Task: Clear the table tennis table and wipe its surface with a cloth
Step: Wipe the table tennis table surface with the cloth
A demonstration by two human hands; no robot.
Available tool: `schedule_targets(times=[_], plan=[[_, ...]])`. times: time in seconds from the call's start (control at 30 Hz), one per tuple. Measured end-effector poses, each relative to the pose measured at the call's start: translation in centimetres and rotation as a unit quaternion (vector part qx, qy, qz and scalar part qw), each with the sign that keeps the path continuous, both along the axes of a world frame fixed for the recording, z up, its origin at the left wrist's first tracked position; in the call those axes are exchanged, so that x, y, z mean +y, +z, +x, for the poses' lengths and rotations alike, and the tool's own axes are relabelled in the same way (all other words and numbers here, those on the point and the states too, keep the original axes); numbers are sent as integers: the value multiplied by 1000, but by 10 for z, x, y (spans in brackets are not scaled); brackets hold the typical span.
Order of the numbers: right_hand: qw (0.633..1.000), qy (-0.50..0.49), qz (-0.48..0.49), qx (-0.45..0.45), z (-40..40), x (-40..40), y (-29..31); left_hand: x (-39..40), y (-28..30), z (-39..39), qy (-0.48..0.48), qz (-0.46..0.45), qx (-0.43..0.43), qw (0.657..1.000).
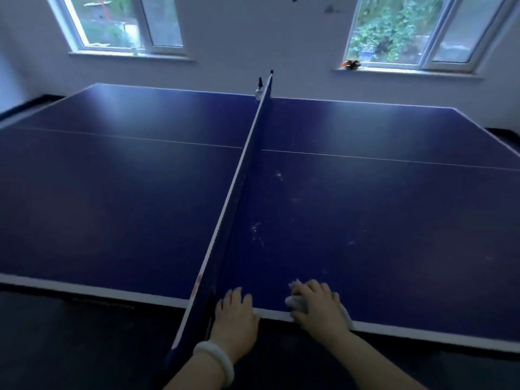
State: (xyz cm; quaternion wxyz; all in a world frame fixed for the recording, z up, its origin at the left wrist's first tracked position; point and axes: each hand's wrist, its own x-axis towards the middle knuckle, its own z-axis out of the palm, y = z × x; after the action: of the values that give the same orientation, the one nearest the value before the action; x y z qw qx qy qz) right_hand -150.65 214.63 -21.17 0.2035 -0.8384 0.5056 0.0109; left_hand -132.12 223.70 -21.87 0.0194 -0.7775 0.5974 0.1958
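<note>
**Deep blue under pale light**

The table point(365, 206) is dark blue, edged and halved by thin white lines, with pale scuffs near the net point(239, 198), which is blue with a white top band. The cloth point(295, 301) is whitish-grey. The bracelet point(215, 361) is milky white. The walls point(253, 38) are pale, the window frames point(146, 23) white.

Blue table point(380, 209) with net point(247, 175), cloth point(295, 301) at near edge

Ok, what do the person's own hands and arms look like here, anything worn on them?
Both forearms are bare, with no sleeves in view and no gloves. The left hand has a smooth, pale, rounded bangle around the wrist. The right hand shows no band or watch. Rings cannot be made out.
</note>
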Motion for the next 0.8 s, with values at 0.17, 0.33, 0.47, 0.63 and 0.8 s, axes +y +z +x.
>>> schedule_targets(times=[0.17,0.33,0.47,0.63,0.8], plan=[[990,137,21,12,44,-28,-23,3,-7,15,95,23,17,995],[968,246,51,6,81,-62,-41,6,-12,11,192,18,12,981],[971,237,33,-2,70,-96,-49,-8,-17,-11,255,6,11,967],[979,203,-6,0,33,-142,-58,-57,-31,-52,244,-38,-32,968],[984,178,-20,5,15,-182,-70,-116,-54,-71,300,-27,-69,951]])
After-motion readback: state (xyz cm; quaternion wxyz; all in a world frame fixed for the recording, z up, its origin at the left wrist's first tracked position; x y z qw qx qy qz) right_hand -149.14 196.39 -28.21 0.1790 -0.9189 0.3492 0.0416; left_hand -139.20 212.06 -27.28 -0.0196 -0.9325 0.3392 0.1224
